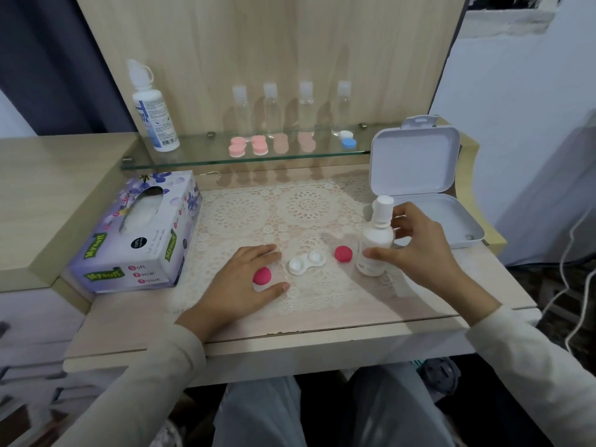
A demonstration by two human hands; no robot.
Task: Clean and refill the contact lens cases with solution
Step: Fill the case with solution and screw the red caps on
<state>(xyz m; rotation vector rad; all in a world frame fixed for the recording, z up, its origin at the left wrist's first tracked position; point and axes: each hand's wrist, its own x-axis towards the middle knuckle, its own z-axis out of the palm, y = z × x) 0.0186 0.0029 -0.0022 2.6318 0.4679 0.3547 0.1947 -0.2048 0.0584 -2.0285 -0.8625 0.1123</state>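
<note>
Left hand (245, 280) spread around pink cap (262, 275), right hand (422, 250) gripping solution bottle (375, 241), uncapped lens case (306, 261) between

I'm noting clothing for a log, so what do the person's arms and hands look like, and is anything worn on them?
Both arms wear long, plain cream sleeves; the left sleeve and right sleeve end at the wrists. The left hand and right hand are bare: no gloves, rings or watch visible.

Flowered tissue box (135, 233) at left, just beside lace mat (245, 208); open white hinged box (416, 162) at right, lid upright; glass shelf (225, 161) behind; dark curtain (48, 59) upper left.
</note>
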